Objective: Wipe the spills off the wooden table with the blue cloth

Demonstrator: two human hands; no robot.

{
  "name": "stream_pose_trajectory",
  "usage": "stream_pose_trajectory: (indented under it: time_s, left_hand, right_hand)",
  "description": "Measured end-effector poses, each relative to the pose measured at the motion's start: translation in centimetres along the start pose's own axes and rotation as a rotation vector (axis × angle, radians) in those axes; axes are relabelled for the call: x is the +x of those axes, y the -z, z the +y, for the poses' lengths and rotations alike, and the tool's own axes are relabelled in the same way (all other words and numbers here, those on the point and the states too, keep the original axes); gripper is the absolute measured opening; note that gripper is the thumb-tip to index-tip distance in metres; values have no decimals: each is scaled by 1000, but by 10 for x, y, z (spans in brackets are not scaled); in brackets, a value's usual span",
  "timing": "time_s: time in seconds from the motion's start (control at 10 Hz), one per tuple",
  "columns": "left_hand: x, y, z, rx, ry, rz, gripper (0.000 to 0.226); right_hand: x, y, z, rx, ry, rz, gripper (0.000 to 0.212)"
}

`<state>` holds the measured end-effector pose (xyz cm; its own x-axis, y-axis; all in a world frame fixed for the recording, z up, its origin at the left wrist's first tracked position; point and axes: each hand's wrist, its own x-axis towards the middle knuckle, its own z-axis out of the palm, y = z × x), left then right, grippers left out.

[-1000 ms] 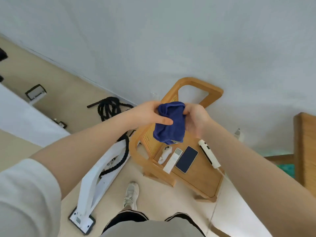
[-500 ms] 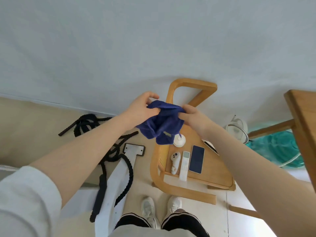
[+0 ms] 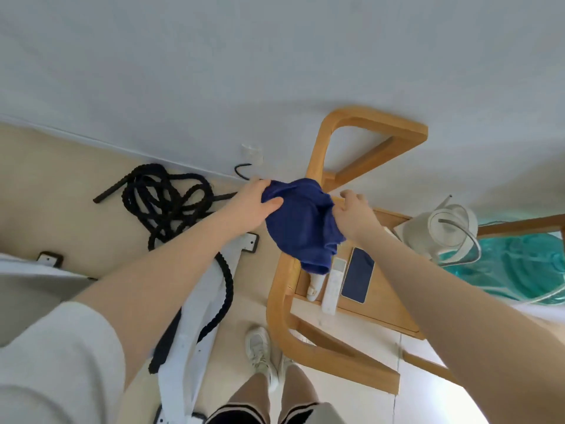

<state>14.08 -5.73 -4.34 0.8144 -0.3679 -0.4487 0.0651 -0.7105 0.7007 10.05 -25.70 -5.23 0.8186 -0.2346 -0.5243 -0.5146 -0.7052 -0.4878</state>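
Note:
I hold the dark blue cloth (image 3: pixel 302 224) in the air with both hands, above the left end of the small wooden table (image 3: pixel 385 298). My left hand (image 3: pixel 253 203) grips its left edge and my right hand (image 3: pixel 354 215) grips its right edge. The cloth hangs bunched between them, its lowest fold dangling over the table's near-left corner. No spill is visible on the bare wood that shows.
On the table lie a phone (image 3: pixel 357 275), a white remote (image 3: pixel 333 286) and a small white controller (image 3: pixel 315 286), partly hidden by the cloth. A white fan (image 3: pixel 443 234) stands to the right. A black rope (image 3: pixel 165 203) and a white frame (image 3: pixel 195 328) lie on the floor at left.
The view has shifted, so the table sits lower and closer. My hands have spread a little apart and the cloth has opened out from a tight bundle.

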Motion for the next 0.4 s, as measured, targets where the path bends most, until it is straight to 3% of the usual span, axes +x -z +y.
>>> stream_pose_trajectory:
  time_s: [0.1, 0.2, 0.3, 0.4]
  left_hand:
    - [-14, -48, -10, -263, 149, -180, 40]
    - [-30, -59, 0, -233, 157, -202, 39]
    - [-28, -47, 14, -7, 119, -158, 45]
    - [-36, -28, 35, 148, 74, -164, 45]
  right_hand:
    - [-7, -42, -5, 272, -2, -219, 40]
    - [-16, -55, -3, 277, -11, -336, 49]
    - [-16, -27, 3, 233, -7, -368, 42]
    - [-26, 10, 16, 229, 5, -244, 35]
